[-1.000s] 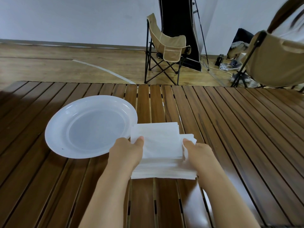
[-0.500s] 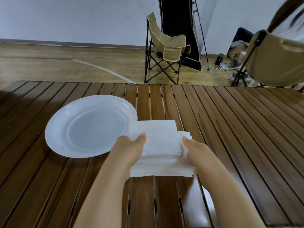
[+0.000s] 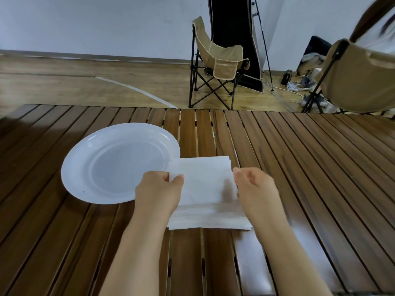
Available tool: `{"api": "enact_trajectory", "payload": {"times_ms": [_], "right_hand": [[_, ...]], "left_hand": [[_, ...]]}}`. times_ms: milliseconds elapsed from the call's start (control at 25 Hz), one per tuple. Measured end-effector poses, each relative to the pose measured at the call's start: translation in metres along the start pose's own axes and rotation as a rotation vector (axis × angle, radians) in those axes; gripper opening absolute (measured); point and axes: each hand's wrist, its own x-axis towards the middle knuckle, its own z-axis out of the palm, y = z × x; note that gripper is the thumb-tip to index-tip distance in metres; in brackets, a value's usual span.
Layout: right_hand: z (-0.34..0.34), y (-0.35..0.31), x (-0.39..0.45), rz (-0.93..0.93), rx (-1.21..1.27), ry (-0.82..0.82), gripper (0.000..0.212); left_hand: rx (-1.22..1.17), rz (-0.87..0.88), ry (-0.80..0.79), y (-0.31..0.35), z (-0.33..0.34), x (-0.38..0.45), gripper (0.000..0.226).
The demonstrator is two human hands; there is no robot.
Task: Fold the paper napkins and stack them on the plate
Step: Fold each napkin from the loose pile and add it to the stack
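Observation:
A white round plate [image 3: 85,167] lies on the wooden slatted table, left of centre, with nothing on it. Just right of it sits a pile of white paper napkins [image 3: 207,216]. A folded white napkin [image 3: 203,180] is lifted a little above the pile, its far left corner overlapping the plate's rim. My left hand [image 3: 159,192] pinches its left edge between thumb and fingers. My right hand [image 3: 255,189] pinches its right edge. The near part of the pile shows below the held napkin.
The slatted table [image 3: 310,178] runs wide to the right and toward me. Beyond its far edge stand a tan folding chair [image 3: 218,63], a black panel with a tripod, and a second tan chair [image 3: 359,77] at the right with a person partly seen behind it.
Both hands have lifted the top folded napkin off the pile and shifted it slightly away and left, so its corner now reaches over the plate's rim.

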Motion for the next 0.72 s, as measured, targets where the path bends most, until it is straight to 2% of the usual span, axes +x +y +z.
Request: {"api": "enact_trajectory", "payload": {"times_ms": [80,200,360,480,600,720], "right_hand": [[0.0055,-0.0018,-0.0004,0.079,0.033,-0.138,0.033],[0.0070,-0.0039,0.0022,0.230,0.144,-0.211,0.034],[0.0058,-0.0027,0.0008,0.208,0.119,-0.193,0.033],[0.0056,-0.0056,-0.0015,0.161,0.166,-0.206,0.016],[0.0069,-0.0047,-0.0019,0.163,0.235,-0.239,0.034],[0.0071,-0.0021,-0.0012,0.164,0.337,-0.238,0.045]], "left_hand": [[0.027,0.016,0.012,-0.0018,0.0003,-0.0005,0.031],[0.033,0.028,0.028,-0.0019,0.0005,-0.0015,0.027],[0.061,0.051,0.021,0.0000,0.0029,-0.0042,0.017],[0.079,0.066,0.041,-0.0006,0.0027,-0.0033,0.016],[0.088,0.077,0.024,-0.0018,0.0012,-0.0021,0.015],[0.088,0.102,-0.016,-0.0042,-0.0049,-0.0006,0.044]]}}
